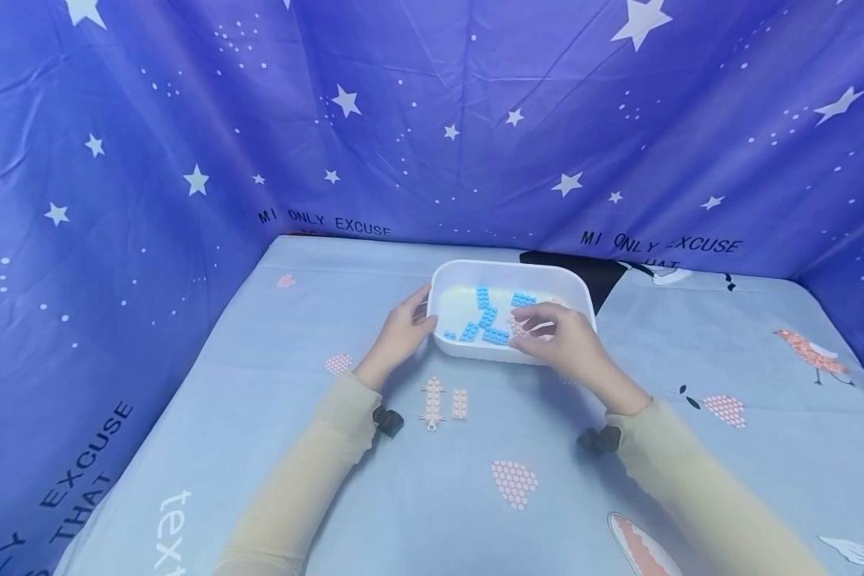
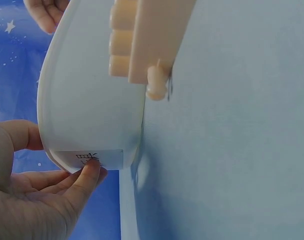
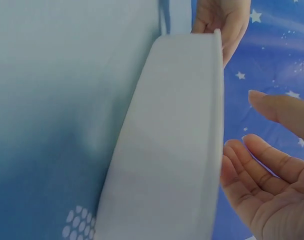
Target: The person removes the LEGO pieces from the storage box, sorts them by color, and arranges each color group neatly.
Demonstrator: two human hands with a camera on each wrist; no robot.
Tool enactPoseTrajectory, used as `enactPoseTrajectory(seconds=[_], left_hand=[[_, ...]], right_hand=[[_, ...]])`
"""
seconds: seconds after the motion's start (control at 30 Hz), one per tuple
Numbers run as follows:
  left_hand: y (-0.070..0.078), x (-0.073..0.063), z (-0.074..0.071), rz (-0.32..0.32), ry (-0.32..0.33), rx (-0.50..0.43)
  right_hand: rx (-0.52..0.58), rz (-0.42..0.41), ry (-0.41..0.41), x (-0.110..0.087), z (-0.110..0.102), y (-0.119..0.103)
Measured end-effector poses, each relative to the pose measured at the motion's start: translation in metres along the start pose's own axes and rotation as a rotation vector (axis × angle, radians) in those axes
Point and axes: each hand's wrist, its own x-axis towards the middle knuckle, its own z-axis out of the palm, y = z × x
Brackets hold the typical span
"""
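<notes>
Reaching over the white tub [image 1: 511,272], I'm apparently choosing a piece: left hand [image 1: 398,332] pinching its end, right hand [image 1: 572,344] spread above the blue bricks [image 1: 488,318] inside; next probably needs a pinch.

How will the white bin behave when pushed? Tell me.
The white bin should stay stiff, since its smooth wall and rim look like moulded plastic. Wide and low on the cloth, it seems unlikely to tip. The blue bricks scattered on its floor may slide about if it is shoved.
</notes>
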Motion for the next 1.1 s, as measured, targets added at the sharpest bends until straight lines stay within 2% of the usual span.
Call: enactPoseTrajectory(seconds=[0.23, 0.6, 0.73, 0.9, 1.1], left_hand=[[0.0, 0.002, 0.0, 0.007, 0.004, 0.006], [0.0, 0.001, 0.001, 0.003, 0.005, 0.007], [-0.001, 0.0, 0.001, 0.005, 0.001, 0.002], [-0.002, 0.0, 0.001, 0.002, -0.001, 0.001], [-0.001, 0.0, 0.0, 0.0, 0.0, 0.005]], right_hand=[[-0.037, 0.025, 0.022, 0.01, -0.004, 0.014], [-0.118, 0.097, 0.031, 0.022, -0.011, 0.024], [-0.146, 0.152, 0.005, 0.026, -0.012, 0.028], [-0.167, 0.237, -0.077, 0.031, -0.013, 0.032], [-0.196, 0.252, -0.13, 0.035, -0.013, 0.034]])
